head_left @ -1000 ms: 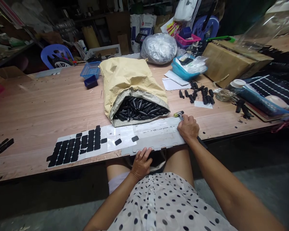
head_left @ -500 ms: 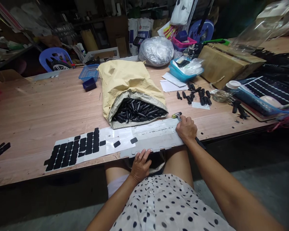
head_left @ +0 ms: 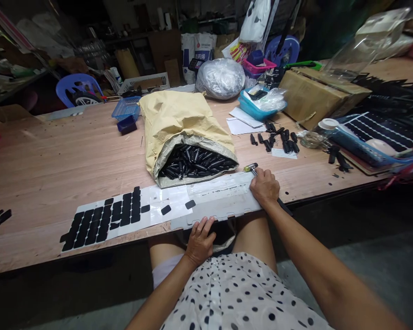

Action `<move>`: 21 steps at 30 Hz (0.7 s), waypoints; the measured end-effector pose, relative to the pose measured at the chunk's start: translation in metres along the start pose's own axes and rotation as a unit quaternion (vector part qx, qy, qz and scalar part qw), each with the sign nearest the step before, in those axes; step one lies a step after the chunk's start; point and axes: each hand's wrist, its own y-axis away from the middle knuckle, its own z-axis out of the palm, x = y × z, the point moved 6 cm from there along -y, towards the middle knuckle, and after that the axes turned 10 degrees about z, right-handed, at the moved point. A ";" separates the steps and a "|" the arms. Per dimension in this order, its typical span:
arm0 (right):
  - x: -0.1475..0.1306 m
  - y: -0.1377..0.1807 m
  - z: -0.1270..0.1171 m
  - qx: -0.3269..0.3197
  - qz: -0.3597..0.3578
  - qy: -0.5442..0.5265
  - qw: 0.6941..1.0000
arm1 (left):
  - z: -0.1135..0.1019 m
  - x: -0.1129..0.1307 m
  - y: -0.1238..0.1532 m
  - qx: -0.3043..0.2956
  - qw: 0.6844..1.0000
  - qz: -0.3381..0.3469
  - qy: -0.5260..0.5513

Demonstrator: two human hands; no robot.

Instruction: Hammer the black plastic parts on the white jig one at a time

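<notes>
My right hand [head_left: 265, 187] is closed around a small hammer [head_left: 250, 167]. Its yellow-and-black head sticks out past the thumb side, and the dark handle shows behind the wrist. That hand rests at the right end of a flat grey board [head_left: 223, 201] along the table's front edge. My left hand [head_left: 200, 239] lies with fingers stretched over the board's front edge, holding nothing visible. Beyond the board, a yellow paper sack [head_left: 186, 112] lies with its mouth towards me, full of small black parts [head_left: 199, 160]. Left of the board is a white sheet with rows of black pads [head_left: 96, 224].
More black parts [head_left: 287, 142] lie loose to the right of the sack. A cardboard box [head_left: 311, 96], a blue basket [head_left: 258, 105] and a blue tray [head_left: 368, 146] stand at the right. The table's front edge [head_left: 24, 263] runs close to my lap.
The camera view has shifted slightly. Both hands keep about the same places, with the hammer still in the right hand.
</notes>
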 end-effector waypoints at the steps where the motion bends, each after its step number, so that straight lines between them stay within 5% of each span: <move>1: 0.000 0.000 0.000 -0.001 0.000 0.000 1.000 | -0.001 0.000 -0.001 0.005 1.000 -0.001 0.000; 21: 0.001 0.000 -0.002 -0.006 0.002 -0.020 1.000 | 0.008 0.000 0.005 -0.028 1.000 0.010 -0.008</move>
